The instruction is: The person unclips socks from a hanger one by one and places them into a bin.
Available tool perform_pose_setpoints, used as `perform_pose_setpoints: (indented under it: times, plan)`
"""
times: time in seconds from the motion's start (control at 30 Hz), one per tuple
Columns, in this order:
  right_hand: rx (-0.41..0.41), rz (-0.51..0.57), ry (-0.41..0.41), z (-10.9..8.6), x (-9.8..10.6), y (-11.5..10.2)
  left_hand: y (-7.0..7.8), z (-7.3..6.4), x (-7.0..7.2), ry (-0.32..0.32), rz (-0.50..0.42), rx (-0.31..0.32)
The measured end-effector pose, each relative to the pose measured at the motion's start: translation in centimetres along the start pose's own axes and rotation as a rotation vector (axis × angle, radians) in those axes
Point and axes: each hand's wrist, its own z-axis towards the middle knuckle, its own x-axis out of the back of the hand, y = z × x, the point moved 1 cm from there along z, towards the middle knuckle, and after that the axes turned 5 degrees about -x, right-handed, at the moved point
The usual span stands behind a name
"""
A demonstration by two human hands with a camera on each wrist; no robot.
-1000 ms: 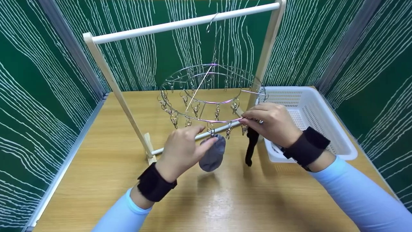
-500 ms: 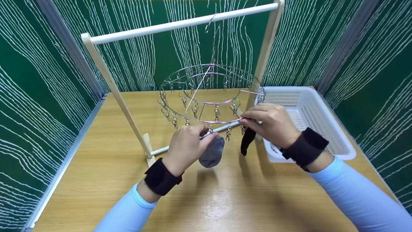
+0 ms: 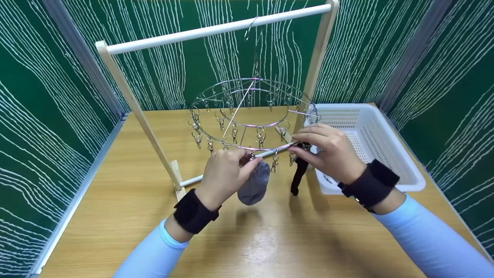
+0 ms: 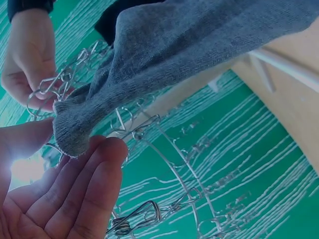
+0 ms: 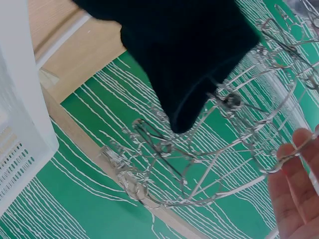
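Note:
A round metal clip hanger [image 3: 266, 149] hangs by its hook from a rack's white bar. My left hand [image 3: 227, 173] pinches a metal clip [image 3: 252, 156] on its front rim. From that clip a grey sock [image 3: 253, 185] hangs down; its cuff [image 4: 72, 129] lies between thumb and fingers in the left wrist view. My right hand [image 3: 328, 152] pinches the hanger's outer ring at the front right, and its fingertips [image 5: 286, 154] touch the wire in the right wrist view. Close by that hand hangs a black sock [image 5: 189, 55], held at its cuff by a clip.
The drying rack [image 3: 220, 30] has wooden legs and a low crossbar on the wooden table [image 3: 154, 239]. A white perforated basket [image 3: 401, 154] stands at the right. Several other clips dangle around the rings. Green patterned walls surround the table.
My left hand has moved slightly right, and its thumb and fingers have closed on the clip above the grey sock. The right hand stays on the ring. The black sock has swung a little.

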Motion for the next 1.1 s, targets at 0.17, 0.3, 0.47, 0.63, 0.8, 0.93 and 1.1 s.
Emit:
perform_pose_setpoints:
  times: [0.17, 0.3, 0.47, 0.63, 0.8, 0.93, 1.1]
  plan:
    - [-0.034, 0.071, 0.080, -1.0, 0.0, -0.9, 0.0, 0.0, 0.1, 0.006, 0.008, 0.007]
    - [-0.065, 0.081, 0.120, -2.2, -0.4, -1.5, 0.1, 0.0, 0.1, 0.005, 0.003, 0.010]
    - [-0.099, 0.089, 0.100, -3.8, -1.4, -2.1, 0.0, -0.1, 0.1, -0.001, -0.020, 0.024]
    - [-0.121, 0.138, 0.039, -5.3, -3.3, -2.5, 0.1, -0.1, 0.1, 0.008, -0.014, 0.016]
    - [-0.175, 0.163, -0.005, -6.3, -5.3, -2.7, 0.0, -0.1, 0.0, 0.027, 0.009, -0.002]
    - [-0.277, 0.233, -0.075, -6.8, -6.5, -2.9, 0.0, -0.1, 0.0, 0.031, 0.007, -0.006]
    - [-0.423, 0.371, -0.216, -6.8, -7.7, -3.1, 0.0, -0.2, -0.1, 0.020, -0.006, -0.001]
